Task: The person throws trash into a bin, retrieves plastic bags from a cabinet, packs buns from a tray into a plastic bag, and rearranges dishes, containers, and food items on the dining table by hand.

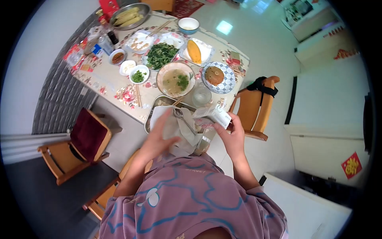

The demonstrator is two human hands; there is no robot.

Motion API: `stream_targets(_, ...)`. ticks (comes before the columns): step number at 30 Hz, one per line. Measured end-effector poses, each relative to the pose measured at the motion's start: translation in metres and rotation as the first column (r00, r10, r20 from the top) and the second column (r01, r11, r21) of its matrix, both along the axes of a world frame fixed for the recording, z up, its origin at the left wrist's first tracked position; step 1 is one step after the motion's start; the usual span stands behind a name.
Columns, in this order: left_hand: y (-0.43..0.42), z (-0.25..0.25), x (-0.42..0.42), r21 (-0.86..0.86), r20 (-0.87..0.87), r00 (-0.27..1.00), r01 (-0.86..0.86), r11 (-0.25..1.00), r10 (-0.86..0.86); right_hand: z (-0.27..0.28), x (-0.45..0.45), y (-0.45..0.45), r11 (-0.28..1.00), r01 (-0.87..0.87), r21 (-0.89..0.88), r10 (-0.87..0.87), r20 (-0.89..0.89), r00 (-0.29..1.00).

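Observation:
My right hand [232,137] grips a small white printed box [213,115] at its right end, above the table's near corner. To the left, my left hand [156,139] is slightly blurred, its fingers spread and nothing visible in them. It hovers over the near edge of a metal tray [147,119]. White paper [185,133] lies over part of this tray, with a metal spoon [184,119] on top. Just beyond the tray stand a bowl of soup with green herbs [175,80] and a clear glass [201,96].
On the flowered tablecloth [107,85] are a plate of leafy greens [161,55], a patterned plate with a round brown food [215,75], a bowl of chopped herbs [139,74] and a basin of corn [129,16]. Wooden chairs stand left [79,143] and right [254,107].

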State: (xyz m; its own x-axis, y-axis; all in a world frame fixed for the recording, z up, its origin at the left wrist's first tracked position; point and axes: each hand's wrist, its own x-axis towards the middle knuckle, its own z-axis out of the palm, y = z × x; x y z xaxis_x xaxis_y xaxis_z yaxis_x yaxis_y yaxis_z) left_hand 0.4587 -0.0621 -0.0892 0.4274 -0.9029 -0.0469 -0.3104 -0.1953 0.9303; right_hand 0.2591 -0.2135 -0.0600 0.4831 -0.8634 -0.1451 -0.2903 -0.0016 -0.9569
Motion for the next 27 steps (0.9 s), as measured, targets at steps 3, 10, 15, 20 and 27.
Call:
stream_targets(3, 0.034, -0.057, 0.05, 0.107, -0.223, 0.957, -0.167, 0.98, 0.187, -0.005, -0.004, 0.008, 0.992, 0.09, 0.088, -0.102, 0.145, 0.984)
stream_targets(10, 0.086, -0.168, 0.136, 0.236, -0.08, 0.979, -0.165, 0.958, 0.188, 0.06, -0.084, -0.025, 0.628, 0.677, -0.383, -0.575, 0.357, 0.736)
stream_targets(15, 0.144, -0.207, 0.135, 0.596, 0.258, 0.932, 0.053, 0.801, -0.253, 0.109, -0.142, -0.073, 0.131, 0.766, -0.629, -0.678, 0.507, 0.532)
stream_targets(20, 0.218, -0.25, 0.12, 0.848, 0.029, 0.929, 0.172, 0.501, -0.368, 0.13, -0.184, -0.141, -0.113, 0.75, -0.652, -0.544, 0.672, 0.502)
stream_targets(27, 0.238, -0.238, 0.096, 0.796, -0.209, 0.96, 0.057, 0.603, 0.185, 0.077, -0.258, -0.321, 0.13, 0.632, -0.764, -0.87, 0.218, 0.443)
